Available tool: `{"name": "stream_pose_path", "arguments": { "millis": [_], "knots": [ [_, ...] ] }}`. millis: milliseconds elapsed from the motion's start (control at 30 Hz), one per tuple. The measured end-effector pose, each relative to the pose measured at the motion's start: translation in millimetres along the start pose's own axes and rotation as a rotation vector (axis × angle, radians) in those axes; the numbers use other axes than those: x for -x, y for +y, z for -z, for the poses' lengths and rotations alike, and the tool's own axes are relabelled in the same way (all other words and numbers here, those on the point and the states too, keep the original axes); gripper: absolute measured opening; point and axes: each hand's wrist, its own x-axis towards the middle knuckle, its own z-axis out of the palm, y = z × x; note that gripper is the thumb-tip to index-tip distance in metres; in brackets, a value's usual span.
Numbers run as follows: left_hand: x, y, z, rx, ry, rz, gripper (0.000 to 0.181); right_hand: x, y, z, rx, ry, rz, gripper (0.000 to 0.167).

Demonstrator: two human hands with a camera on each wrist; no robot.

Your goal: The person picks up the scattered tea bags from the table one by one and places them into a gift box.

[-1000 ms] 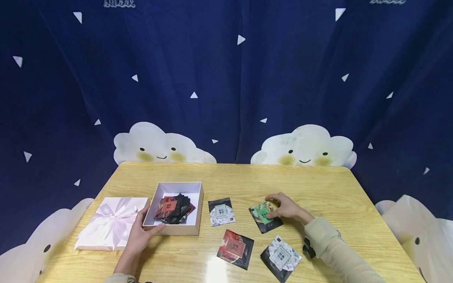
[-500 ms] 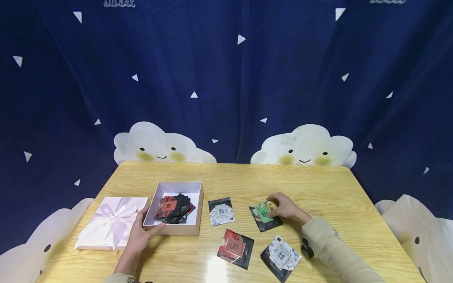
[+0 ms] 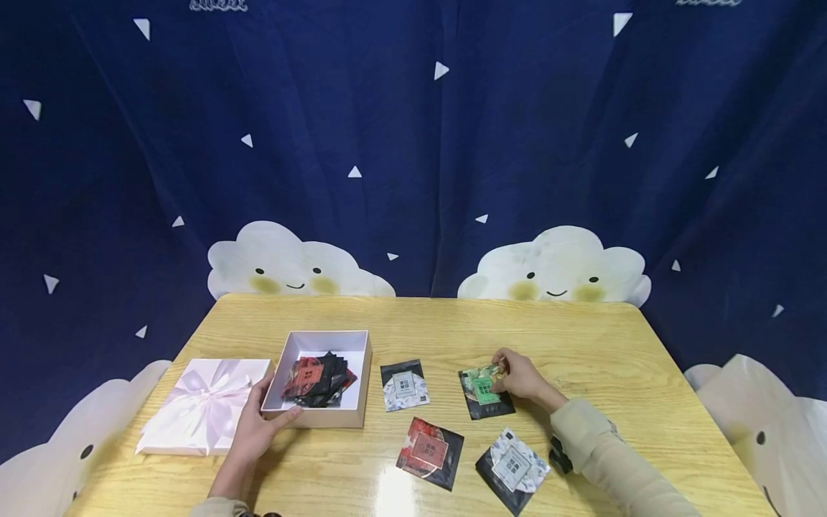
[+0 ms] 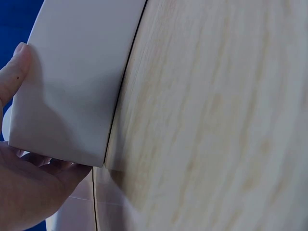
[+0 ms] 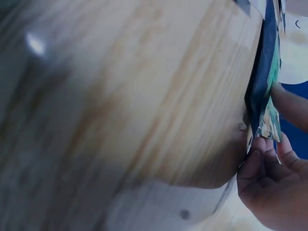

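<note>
My left hand (image 3: 253, 429) grips the near left corner of an open pale box (image 3: 362, 402), thumb on its front wall and fingers along its left side. Red and black sachets (image 3: 316, 380) lie heaped inside. My right hand (image 3: 525, 378) pinches the right edge of a green and black sachet (image 3: 486, 406) at the table's middle right. In the right wrist view, the thumb presses the green face (image 5: 274, 70) while the other fingers are bent at its edge and behind it. The left wrist view has the box's side wall (image 4: 72, 82) filling the hand's grasp.
A white lid with a ribbon bow (image 3: 207, 406) lies left of the box. Two white and black sachets, one upper (image 3: 404, 385) and one lower (image 3: 513, 471), and a red and black sachet (image 3: 429, 454) lie flat on the wooden table (image 3: 420, 316). A curtain hangs behind.
The green sachet has turned straighter and shifted slightly right, with my right hand moving along and its fingers bending more round the edge. My left hand and the box have stayed put.
</note>
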Motion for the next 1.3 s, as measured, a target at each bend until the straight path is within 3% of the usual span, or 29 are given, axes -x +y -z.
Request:
{"name": "stream_pose_path", "arguments": {
  "millis": [433, 667, 800, 1067, 1300],
  "knots": [
    [-0.6, 2.3, 0.7, -0.020, -0.013, 0.011, 0.084, -0.4, -2, 14, 0.033, 0.076, 0.027, 0.019],
    [1.3, 0.7, -1.2, -0.012, 0.020, -0.030, 0.084, 0.3, -7, 27, -0.106, -0.030, 0.029, 0.019],
    [0.9, -0.1, -1.1, -0.020, 0.015, -0.022, 0.084, 1.3, -10, 33, -0.170, -0.077, 0.017, 0.020],
    [0.4, 0.9, -0.8, -0.005, -0.007, 0.018, 0.083, 3.2, -20, 37, -0.222, -0.087, 0.010, 0.023],
    [0.2, 4.4, -0.3, -0.028, -0.010, 0.016, 0.083, -1.2, -31, 34, -0.250, -0.080, 0.012, 0.023]
  ]
}}
